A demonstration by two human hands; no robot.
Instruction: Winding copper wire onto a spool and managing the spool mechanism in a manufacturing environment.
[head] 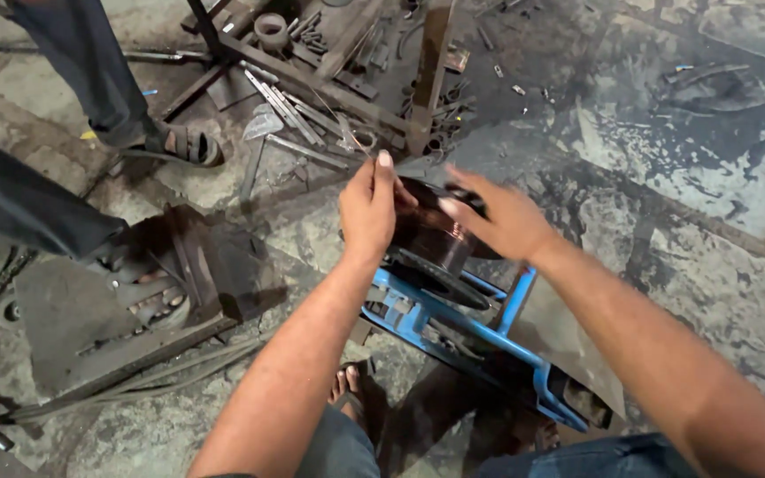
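A dark brown spool of wound copper wire (436,232) sits on a blue metal winding stand (480,335) in the middle of the view. My left hand (367,205) is closed on the spool's left side, thumb pointing up, and a thin strand of wire (356,134) runs up from it. My right hand (499,214) lies against the spool's right rim with its fingers spread and slightly blurred. My sandalled feet (354,394) show below the stand.
Another person's legs and sandalled feet (179,142) stand at the upper left, one foot (148,292) on a dark metal frame. Metal rods, rings and scrap (312,80) litter the stained stone floor at the top.
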